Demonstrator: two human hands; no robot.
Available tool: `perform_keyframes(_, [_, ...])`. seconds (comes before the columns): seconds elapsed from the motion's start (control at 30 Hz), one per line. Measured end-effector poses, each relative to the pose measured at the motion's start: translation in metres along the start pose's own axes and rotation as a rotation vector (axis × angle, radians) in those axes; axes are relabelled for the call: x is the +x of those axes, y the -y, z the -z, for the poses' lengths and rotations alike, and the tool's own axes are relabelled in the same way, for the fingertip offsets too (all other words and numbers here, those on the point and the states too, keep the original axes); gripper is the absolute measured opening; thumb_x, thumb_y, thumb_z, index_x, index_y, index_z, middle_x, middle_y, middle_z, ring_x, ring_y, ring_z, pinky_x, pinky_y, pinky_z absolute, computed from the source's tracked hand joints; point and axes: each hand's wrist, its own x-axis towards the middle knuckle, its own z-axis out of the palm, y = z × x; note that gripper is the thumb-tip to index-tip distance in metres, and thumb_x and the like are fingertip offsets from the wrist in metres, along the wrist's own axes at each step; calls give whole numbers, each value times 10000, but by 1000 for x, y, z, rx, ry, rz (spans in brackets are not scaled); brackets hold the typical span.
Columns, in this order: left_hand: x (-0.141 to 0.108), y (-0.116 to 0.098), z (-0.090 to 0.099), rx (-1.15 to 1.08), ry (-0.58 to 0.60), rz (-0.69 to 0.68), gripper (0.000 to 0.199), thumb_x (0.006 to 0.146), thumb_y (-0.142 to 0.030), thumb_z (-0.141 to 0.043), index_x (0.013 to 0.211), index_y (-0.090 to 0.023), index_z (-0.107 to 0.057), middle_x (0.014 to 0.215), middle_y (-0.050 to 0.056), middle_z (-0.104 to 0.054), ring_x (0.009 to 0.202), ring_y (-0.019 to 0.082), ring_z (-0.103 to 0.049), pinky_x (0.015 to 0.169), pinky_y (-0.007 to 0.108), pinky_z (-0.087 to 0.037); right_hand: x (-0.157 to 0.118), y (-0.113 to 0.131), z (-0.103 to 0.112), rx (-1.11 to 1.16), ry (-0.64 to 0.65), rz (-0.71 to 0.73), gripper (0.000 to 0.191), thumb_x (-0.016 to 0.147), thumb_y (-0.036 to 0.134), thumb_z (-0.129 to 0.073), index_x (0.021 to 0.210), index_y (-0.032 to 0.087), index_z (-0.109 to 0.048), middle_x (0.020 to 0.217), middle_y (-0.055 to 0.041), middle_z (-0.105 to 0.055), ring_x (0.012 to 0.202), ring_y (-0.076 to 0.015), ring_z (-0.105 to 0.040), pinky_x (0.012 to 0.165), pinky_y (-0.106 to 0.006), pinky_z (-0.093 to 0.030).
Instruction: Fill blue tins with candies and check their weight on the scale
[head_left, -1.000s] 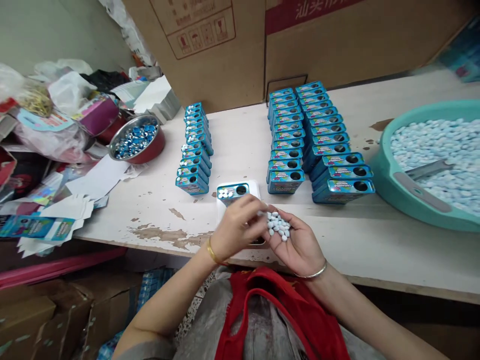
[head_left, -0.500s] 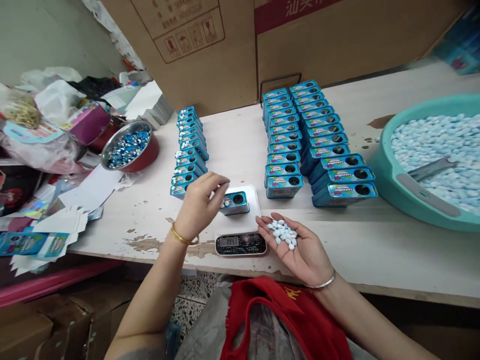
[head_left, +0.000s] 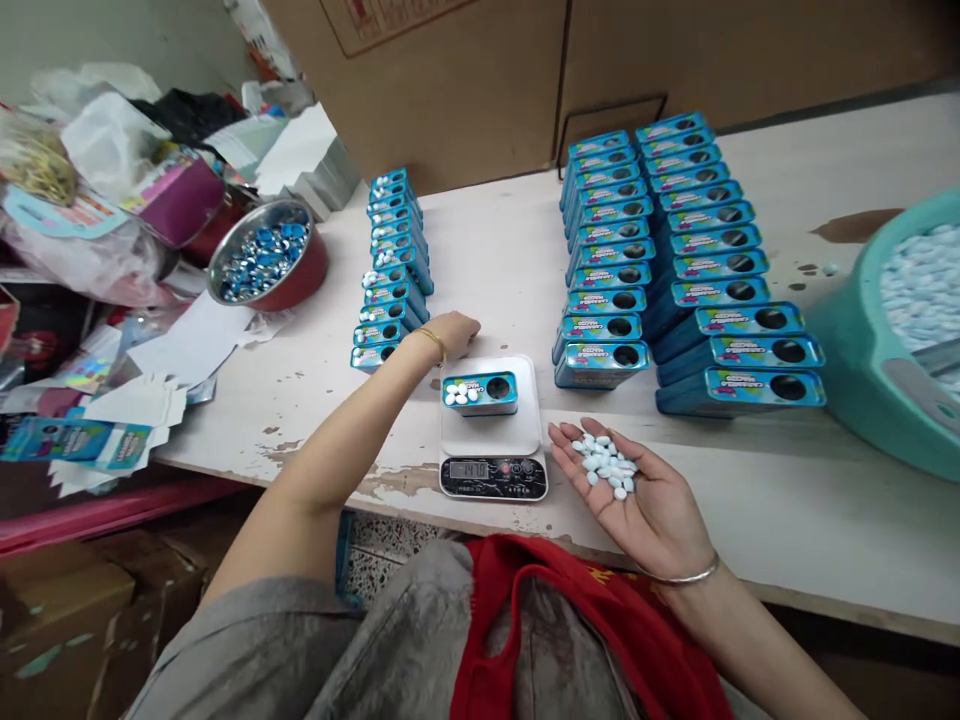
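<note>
Pale blue tablets (head_left: 604,464) lie heaped in the upturned, cupped palm of my right hand (head_left: 649,505), right of the scale. A white kitchen scale (head_left: 491,432) carries one blue tin (head_left: 480,402) with an open round hole. Several tablets (head_left: 460,394) rest on the left part of that tin's top. My left hand (head_left: 454,332) is just behind the scale, low over the table, back upward, right of the left row of tins (head_left: 382,333); its fingers are mostly hidden. Tablets also sit on the tops of that row.
Two rows of open blue tins (head_left: 600,300) stand right of centre. A teal tub (head_left: 855,380) of tablets is at far right. Left are a metal bowl (head_left: 319,265) of blue-silver caps, papers and bags. A large cardboard box (head_left: 465,110) stands at the back.
My left hand has moved away from the tin on the scale to behind it. The scale's display reading differs. The view has shifted; my right hand still holds the tablets.
</note>
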Motion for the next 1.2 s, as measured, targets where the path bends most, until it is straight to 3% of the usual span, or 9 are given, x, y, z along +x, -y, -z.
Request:
perform_keyframes(0.13, [-4,-2,13,8,-18,30,189,724,-73,-528,844,-118,-666,805,105,-646,763,200,-578,671,278,-387,-1,-4,-2,-16,24,-39,259,847,136,-441,1016,125,-637,1065,-132,-698,1152,-241,-578,926,-376,-531])
perform_keyframes(0.3, [-74,-13,50,-251,-418,-110,116,834,-182,-502,872,-141,-604,730,14,-601,651,112,-511,628,229,-380,-2,-9,-2,-26,63,-77,257,845,138,-444,1007,111,-642,1065,-150,-696,1140,-239,-588,930,-366,-526])
perform_keyframes(0.4, [-114,-34,52,-359,-471,-284,102,869,-211,-501,838,-149,-576,730,-3,-578,645,89,-495,626,210,-393,-4,-14,-5,-32,77,-96,246,847,135,-444,982,97,-646,1048,-162,-699,1120,-250,-601,931,-373,-524])
perform_keyframes(0.5, [-132,-57,39,-291,-489,-338,116,889,-226,-492,853,-150,-572,797,26,-571,720,111,-516,664,231,-423,-8,-20,-8,-53,100,-116,244,859,142,-434,973,96,-645,1022,-155,-708,1099,-246,-616,930,-379,-523])
perform_keyframes(0.67, [-149,-99,8,-292,-653,-328,192,910,-290,-472,1015,-159,-566,914,66,-570,853,160,-540,747,295,-473,-13,-26,-11,-35,166,-114,260,876,159,-423,988,99,-650,966,-128,-726,935,-199,-687,841,-344,-566])
perform_keyframes(0.77, [-159,-130,-17,-288,-567,-365,297,913,-279,-460,1177,-150,-498,1054,107,-561,911,179,-550,757,304,-499,-13,-27,-10,6,149,-101,268,888,162,-415,995,118,-657,870,-67,-740,755,-137,-698,666,-243,-586])
perform_keyframes(0.87, [-160,-154,-43,-244,-520,-283,287,906,-249,-465,1165,-130,-500,1081,125,-551,941,204,-547,769,322,-510,-15,-27,-5,6,95,-97,283,893,155,-414,1052,137,-648,878,-41,-739,727,-112,-687,626,-204,-572])
perform_keyframes(1.0, [-151,-167,-64,-191,-527,-243,173,906,-185,-431,1027,-138,-545,960,94,-561,860,185,-552,690,284,-507,-16,-27,7,-40,64,-89,293,870,131,-441,1082,139,-643,921,-41,-735,744,-117,-685,711,-231,-581])
perform_keyframes(1.2, [-136,-168,-70,-244,-560,-352,160,916,-173,-411,961,-133,-558,994,85,-572,868,160,-563,726,255,-506,-6,-25,20,-36,65,18,215,816,113,-499,941,136,-672,830,-26,-731,753,-111,-681,690,-195,-577])
